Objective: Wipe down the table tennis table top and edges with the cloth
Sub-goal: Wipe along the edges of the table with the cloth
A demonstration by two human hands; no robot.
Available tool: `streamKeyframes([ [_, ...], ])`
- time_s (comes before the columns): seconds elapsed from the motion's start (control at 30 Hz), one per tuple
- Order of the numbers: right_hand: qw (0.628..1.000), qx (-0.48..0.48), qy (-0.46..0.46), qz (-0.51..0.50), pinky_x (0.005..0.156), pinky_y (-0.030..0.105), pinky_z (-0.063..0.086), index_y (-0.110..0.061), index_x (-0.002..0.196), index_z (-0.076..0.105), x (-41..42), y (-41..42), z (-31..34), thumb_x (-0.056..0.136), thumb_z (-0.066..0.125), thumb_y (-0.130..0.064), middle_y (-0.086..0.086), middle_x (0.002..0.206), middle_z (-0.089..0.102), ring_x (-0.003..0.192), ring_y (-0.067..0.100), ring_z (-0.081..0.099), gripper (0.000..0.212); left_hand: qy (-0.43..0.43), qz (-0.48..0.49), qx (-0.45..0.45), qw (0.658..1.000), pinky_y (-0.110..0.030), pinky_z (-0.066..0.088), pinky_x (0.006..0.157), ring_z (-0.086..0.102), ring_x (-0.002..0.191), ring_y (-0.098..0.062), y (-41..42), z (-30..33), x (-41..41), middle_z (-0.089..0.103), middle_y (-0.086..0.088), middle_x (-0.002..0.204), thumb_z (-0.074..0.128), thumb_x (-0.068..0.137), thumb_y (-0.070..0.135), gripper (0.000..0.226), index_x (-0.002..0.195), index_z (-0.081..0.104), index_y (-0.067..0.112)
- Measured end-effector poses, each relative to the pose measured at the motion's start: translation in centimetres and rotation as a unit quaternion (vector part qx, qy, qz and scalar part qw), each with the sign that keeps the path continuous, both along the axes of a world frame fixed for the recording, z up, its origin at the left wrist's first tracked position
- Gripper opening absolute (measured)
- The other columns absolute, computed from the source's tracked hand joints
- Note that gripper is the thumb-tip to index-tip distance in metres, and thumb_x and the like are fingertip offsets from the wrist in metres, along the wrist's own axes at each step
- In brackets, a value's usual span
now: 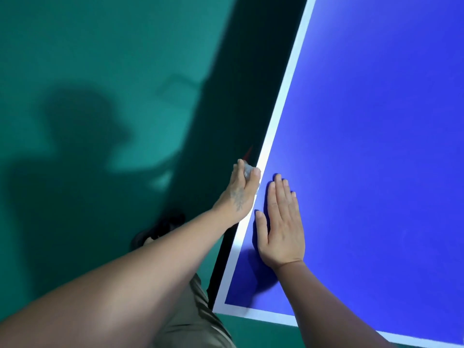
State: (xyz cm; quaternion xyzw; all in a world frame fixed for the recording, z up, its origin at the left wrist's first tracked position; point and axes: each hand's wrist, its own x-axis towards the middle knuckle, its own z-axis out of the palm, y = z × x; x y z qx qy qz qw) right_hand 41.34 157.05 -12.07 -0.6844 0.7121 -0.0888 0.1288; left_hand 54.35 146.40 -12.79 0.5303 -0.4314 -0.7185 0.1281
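The blue table tennis table (376, 146) fills the right side, with a white line along its left edge (283, 101) and its near corner at the bottom. My left hand (241, 189) grips a small grey cloth (249, 171) and holds it against the table's left side edge, thumb near the white line. My right hand (281, 222) lies flat, palm down, on the blue top just inside that edge, fingers straight and together.
A green floor (88, 71) spreads to the left, with my shadow on it. The table's side and underside are dark (241, 96). My dark shoe (160, 227) and khaki trouser leg (198, 320) stand close beside the table's corner.
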Motion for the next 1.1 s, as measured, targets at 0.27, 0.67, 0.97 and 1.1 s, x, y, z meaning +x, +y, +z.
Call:
streamKeyframes([
  [0.27, 1.000, 0.002, -0.007, -0.009, 0.134, 0.051, 0.017, -0.003, 0.166, 0.029, 0.0, 0.0, 0.3, 0.109, 0.045, -0.030, 0.010, 0.178, 0.020, 0.165, 0.028, 0.017, 0.065, -0.032, -0.032, 0.085, 0.995, -0.019, 0.002, 0.128, 0.002, 0.160, 0.004, 8.3, 0.7, 3.8, -0.004, 0.019, 0.176, 0.030, 0.110, 0.061, 0.078, 0.170, -0.007, 0.028],
  [0.67, 1.000, 0.008, -0.014, -0.016, 0.134, 0.049, 0.017, -0.005, 0.166, 0.031, 0.0, -0.1, 0.4, 0.109, 0.047, -0.031, 0.008, 0.177, 0.023, 0.165, 0.027, 0.019, 0.065, -0.043, -0.033, 0.016, 0.998, -0.036, 0.033, 0.116, 0.048, 0.141, -0.025, -4.6, 0.1, -2.2, 0.044, -0.004, 0.156, 0.019, 0.093, 0.071, 0.069, 0.149, 0.038, 0.035],
  [0.97, 1.000, 0.013, -0.015, -0.019, 0.133, 0.052, 0.020, -0.004, 0.165, 0.034, 0.2, -0.1, 0.8, 0.109, 0.047, -0.030, 0.009, 0.177, 0.024, 0.164, 0.029, 0.021, 0.064, -0.048, -0.010, 0.061, 0.997, -0.037, 0.008, 0.135, 0.007, 0.162, -0.001, 2.8, 0.7, 1.1, -0.002, 0.016, 0.178, 0.024, 0.094, 0.082, 0.095, 0.169, -0.006, 0.032],
  [1.1, 0.999, 0.020, -0.021, -0.024, 0.132, 0.053, 0.023, -0.003, 0.164, 0.035, 0.2, -0.5, 1.3, 0.108, 0.049, -0.030, 0.010, 0.176, 0.026, 0.164, 0.029, 0.023, 0.064, -0.064, -0.047, 0.083, 0.993, -0.024, 0.006, 0.130, 0.003, 0.161, 0.001, 6.0, 1.5, 2.8, -0.007, 0.020, 0.176, 0.023, 0.104, 0.067, 0.079, 0.167, -0.012, 0.036],
])
